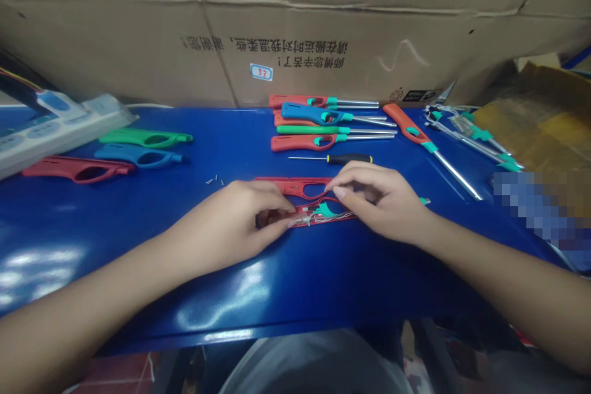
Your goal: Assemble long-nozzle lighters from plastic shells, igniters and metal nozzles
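My left hand (242, 215) and my right hand (376, 200) rest on the blue table (138, 240), both closed on an open red lighter shell (318, 212) with white wires and a teal trigger inside. A second red shell half (295, 186) lies just behind it, under my right fingertips. My left fingers pinch the shell's left end; my right fingers press its middle and right part.
A small black-handled screwdriver (337, 159) lies behind the hands. Several finished lighters (323, 123) sit stacked at the back. Empty green, blue and red shells (138, 148) lie at left. Tiny screws (215, 181) are nearby. Metal-tube parts (471, 135) lie at right; cardboard boxes (277, 24) stand behind.
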